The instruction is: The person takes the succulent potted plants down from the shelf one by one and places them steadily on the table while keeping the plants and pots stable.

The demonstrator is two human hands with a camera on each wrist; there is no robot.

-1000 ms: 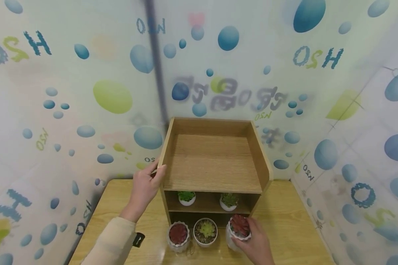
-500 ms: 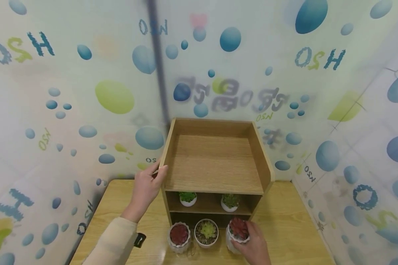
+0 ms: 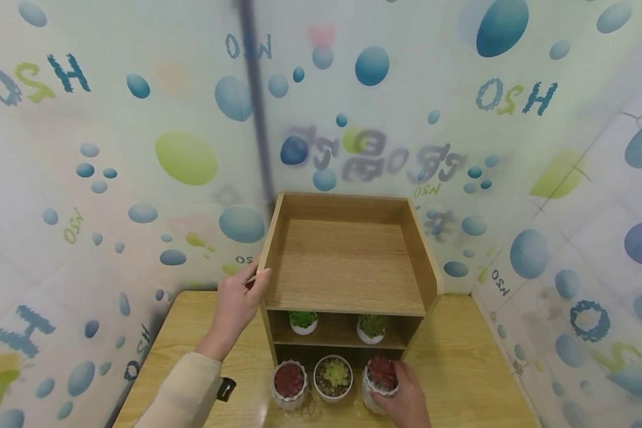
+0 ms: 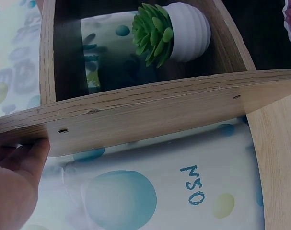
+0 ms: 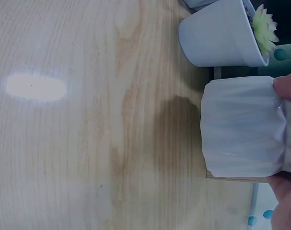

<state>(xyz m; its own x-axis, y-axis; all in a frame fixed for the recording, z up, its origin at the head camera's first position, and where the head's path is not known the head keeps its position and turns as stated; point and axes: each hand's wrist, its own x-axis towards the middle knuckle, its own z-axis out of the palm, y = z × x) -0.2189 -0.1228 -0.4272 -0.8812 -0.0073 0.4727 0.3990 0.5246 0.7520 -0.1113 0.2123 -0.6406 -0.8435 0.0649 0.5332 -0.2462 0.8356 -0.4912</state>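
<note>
The walls are hung with pale sheeting printed with blue and green ovals and "H2O" lettering, and a light wood desk (image 3: 187, 333) stands against them. From the head view, I see a wood-grain tiered shelf (image 3: 348, 255) on it, a small green plant in a white pot (image 3: 302, 321) and a duller green plant in a white pot (image 3: 371, 329) in its middle tier. In front stand a left-hand dark red succulent in a scalloped white pot (image 3: 290, 383), a yellow-green succulent in a smooth round white pot (image 3: 333, 378) and, furthest right, a matching dark red succulent pot (image 3: 381, 375), grasped by the right hand (image 3: 406, 398). The left arm reaches forward, its hand (image 3: 238, 303) gripping the shelf's side edge.

The left wrist view shows those fingertips against the side panel.

In the right wrist view, digits press opposite sides of the pleated pot; I can't tell whether its base touches the desk.

I'd judge this as positioning that pot; the next move calls for keeping it upright and clear of its neighbour.
</note>
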